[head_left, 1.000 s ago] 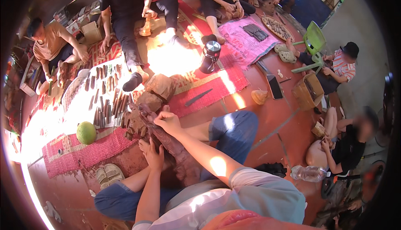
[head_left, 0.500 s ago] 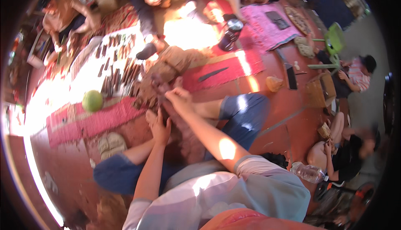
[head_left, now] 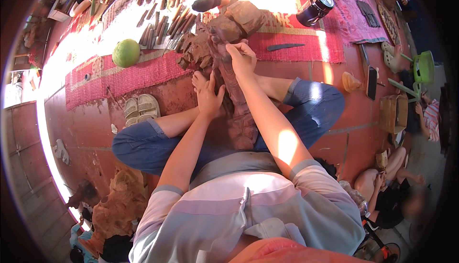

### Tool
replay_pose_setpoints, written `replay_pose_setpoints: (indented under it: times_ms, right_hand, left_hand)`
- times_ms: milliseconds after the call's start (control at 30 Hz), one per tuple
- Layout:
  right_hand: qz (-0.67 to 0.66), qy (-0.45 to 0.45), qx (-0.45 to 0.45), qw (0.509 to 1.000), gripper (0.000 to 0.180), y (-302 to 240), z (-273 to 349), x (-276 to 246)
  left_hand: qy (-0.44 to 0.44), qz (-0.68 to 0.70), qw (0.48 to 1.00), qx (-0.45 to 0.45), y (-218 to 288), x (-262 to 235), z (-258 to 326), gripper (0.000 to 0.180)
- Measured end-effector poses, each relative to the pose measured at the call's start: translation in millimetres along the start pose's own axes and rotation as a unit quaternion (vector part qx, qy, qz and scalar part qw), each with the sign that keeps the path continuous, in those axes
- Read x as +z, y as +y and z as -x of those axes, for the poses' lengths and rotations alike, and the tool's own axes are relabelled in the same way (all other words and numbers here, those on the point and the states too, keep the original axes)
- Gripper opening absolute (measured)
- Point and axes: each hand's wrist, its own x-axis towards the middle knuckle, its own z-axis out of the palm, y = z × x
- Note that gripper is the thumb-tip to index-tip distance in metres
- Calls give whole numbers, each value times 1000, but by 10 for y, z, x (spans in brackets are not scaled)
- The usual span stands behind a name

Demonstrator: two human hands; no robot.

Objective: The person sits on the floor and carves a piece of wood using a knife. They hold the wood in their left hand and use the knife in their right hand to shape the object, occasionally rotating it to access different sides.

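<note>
A long reddish-brown wood carving (head_left: 235, 91) lies between my bent legs, its far end against lumpy brown wood pieces (head_left: 196, 50). My right hand (head_left: 243, 58) is closed with curled fingers at the carving's upper right side. Whatever those fingers hold, if anything, is too small or hidden to make out. On the other side, my left hand (head_left: 209, 96) has its fingers stretched out and thumb apart, close to the carving and over my bare foot (head_left: 198, 79). It grips nothing.
Several carving tools (head_left: 167, 26) lie in rows on a pale cloth beyond a green round fruit (head_left: 126, 53). A dark blade (head_left: 285, 47) rests on the red mat (head_left: 306, 55), near a black lantern (head_left: 315, 9). Sandals (head_left: 142, 107) sit left; a phone (head_left: 371, 83) lies right.
The view has tilted down and shifted, so the scene sits higher and the carving's near end shows. My right hand stays closed by the carving; my left stays spread.
</note>
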Motion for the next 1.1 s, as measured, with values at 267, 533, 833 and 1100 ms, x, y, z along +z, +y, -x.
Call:
replay_pose_setpoints:
  times_ms: [267,533,833,1100]
  right_hand:
    - [95,0,-22,995,16,-11,93,-122]
    - [119,-84,-138,980,13,-200,-3,-135]
    - [220,-137,-193,946,11,-305,-182,-215]
    - [113,-139,-113,977,12,-84,-93,-264]
  left_hand:
    - [-43,4,999,-27,4,13,-33,63]
    - [12,-73,997,16,-26,70,-6,64]
    - [14,-78,997,18,-24,71,-3,63]
    - [32,-100,994,40,-69,99,-6,62]
